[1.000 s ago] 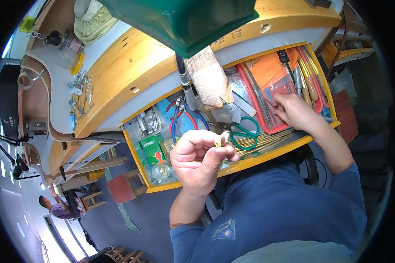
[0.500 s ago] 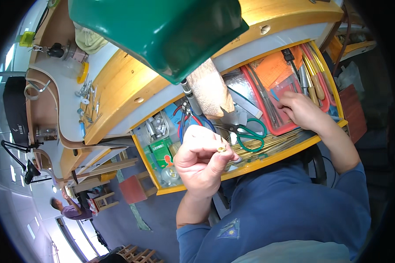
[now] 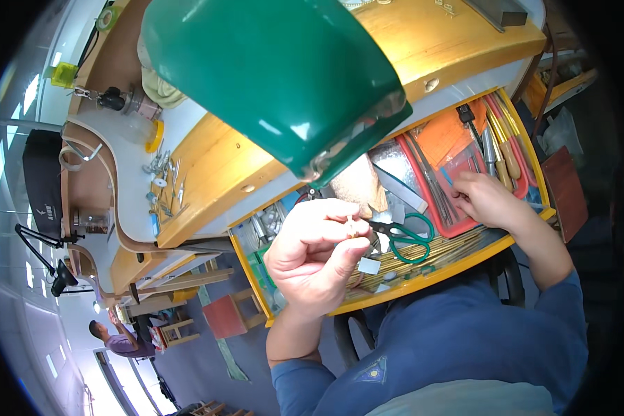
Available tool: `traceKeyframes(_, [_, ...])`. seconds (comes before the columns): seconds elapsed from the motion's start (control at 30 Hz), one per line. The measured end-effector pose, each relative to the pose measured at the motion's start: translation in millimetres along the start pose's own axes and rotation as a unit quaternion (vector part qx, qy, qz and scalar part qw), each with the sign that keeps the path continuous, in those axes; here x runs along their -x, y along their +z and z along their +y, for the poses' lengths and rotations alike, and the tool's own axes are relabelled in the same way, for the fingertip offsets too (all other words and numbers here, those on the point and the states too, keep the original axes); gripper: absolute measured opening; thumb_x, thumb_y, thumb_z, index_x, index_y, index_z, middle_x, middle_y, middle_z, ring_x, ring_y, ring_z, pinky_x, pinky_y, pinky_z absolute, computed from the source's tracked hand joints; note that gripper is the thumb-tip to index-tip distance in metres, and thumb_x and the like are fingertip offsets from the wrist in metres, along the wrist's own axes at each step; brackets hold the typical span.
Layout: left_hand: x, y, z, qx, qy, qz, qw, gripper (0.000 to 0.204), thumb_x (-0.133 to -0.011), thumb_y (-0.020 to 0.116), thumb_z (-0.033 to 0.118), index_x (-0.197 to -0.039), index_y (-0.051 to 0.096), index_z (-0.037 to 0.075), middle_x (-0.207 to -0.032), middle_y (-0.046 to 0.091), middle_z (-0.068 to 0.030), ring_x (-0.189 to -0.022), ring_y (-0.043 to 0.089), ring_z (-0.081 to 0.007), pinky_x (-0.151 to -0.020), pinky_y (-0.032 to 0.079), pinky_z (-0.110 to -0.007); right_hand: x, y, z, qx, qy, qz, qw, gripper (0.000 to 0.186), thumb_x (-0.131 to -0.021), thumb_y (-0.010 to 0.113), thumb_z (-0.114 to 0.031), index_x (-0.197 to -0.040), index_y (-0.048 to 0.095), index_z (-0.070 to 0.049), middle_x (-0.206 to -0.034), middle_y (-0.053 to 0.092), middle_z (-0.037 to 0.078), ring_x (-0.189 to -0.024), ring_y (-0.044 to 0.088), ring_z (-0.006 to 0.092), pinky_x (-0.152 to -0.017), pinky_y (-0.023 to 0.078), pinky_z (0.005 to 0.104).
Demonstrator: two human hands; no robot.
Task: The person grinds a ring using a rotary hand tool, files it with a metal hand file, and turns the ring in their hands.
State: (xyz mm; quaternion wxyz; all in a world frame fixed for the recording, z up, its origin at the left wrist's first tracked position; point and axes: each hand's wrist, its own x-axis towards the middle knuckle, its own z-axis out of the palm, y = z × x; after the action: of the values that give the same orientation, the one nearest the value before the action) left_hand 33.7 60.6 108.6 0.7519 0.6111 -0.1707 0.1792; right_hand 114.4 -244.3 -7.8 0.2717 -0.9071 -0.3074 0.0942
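Note:
My left hand is raised over the open drawer, thumb and fingers pinching a tiny gold-coloured piece; its exact kind is too small to make out. Down in the red tray at the drawer's right side, my right hand has its fingers curled close to a thin blue strip. Its fingertips are partly hidden, so whatever they grip does not show. Green-handled scissors lie between the hands, and long tweezers rest in the tray beside my right hand.
A big green hood hangs over the wooden bench, covering part of the drawer. Behind it a wooden bench pin juts out. Wooden-handled tools and orange paper fill the tray. Far left, another person sits.
The view has shifted, so the bench and drawer sit lower and further right. My left hand still pinches the gold piece, now turned differently. My right hand stays in the red tray, fingers more curled.

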Motion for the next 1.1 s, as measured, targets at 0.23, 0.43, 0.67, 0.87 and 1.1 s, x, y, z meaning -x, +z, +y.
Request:
traceKeyframes(0.23, [-21.4, -8.4, -6.5, -0.036, 0.002, -0.026, 0.999, 0.013, -0.085, 0.077, -0.004, -0.095, 0.069, -0.001, -0.100, 0.068, -0.0162, -0.084, 0.070, -0.0216, -0.082, 0.058, -0.039, -1.7, -4.7, -0.4, -0.016, 0.004, 0.039, 0.999, 0.014, -0.081, 0.073, -0.003, -0.092, 0.065, 0.000, -0.091, 0.062, 0.016, -0.084, 0.064, 0.0387, -0.074, 0.052, 0.0450])
traceKeyframes(0.43, [-32.1, -6.8, -5.1, -0.018, -0.041, -0.011, 0.999, 0.014, -0.088, 0.073, -0.006, -0.101, 0.068, -0.003, -0.104, 0.065, -0.0207, -0.079, 0.068, -0.0219, -0.068, 0.060, -0.034, -3.9, -7.8, -0.2, -0.018, 0.034, 0.022, 0.999, 0.012, -0.083, 0.070, -0.005, -0.093, 0.065, -0.001, -0.095, 0.064, 0.016, -0.089, 0.065, 0.0393, -0.078, 0.053, 0.0463])
traceKeyframes(0.67, [-35.4, -8.3, -3.5, -0.024, -0.069, -0.008, 0.997, 0.025, -0.081, 0.067, -0.019, -0.101, 0.068, -0.004, -0.102, 0.065, -0.0201, -0.082, 0.068, -0.0216, -0.068, 0.060, -0.034, -7.6, -4.0, 3.7, -0.012, 0.037, 0.013, 0.999, 0.012, -0.083, 0.071, -0.004, -0.091, 0.064, 0.000, -0.090, 0.063, 0.017, -0.085, 0.064, 0.0392, -0.076, 0.052, 0.0465])
traceKeyframes(0.87, [-34.4, -9.0, -6.5, 0.050, -0.076, -0.008, 0.996, 0.021, -0.082, 0.074, -0.016, -0.099, 0.068, -0.004, -0.102, 0.071, -0.0115, -0.091, 0.070, -0.0167, -0.081, 0.060, -0.032, -11.2, -5.5, -0.6, -0.022, 0.032, 0.017, 0.999, 0.012, -0.082, 0.071, -0.003, -0.090, 0.063, 0.001, -0.085, 0.062, 0.017, -0.081, 0.063, 0.0391, -0.073, 0.051, 0.0464])
traceKeyframes(1.1, [-34.0, -9.7, -8.4, 0.022, -0.060, -0.005, 0.998, 0.025, -0.078, 0.073, -0.018, -0.097, 0.071, -0.003, -0.098, 0.066, -0.0225, -0.078, 0.068, -0.0213, -0.068, 0.061, -0.034, -11.5, -5.4, 0.8, -0.027, 0.021, 0.040, 0.999, 0.009, -0.082, 0.071, -0.003, -0.087, 0.064, 0.000, -0.085, 0.063, 0.017, -0.081, 0.064, 0.0389, -0.073, 0.052, 0.0459])
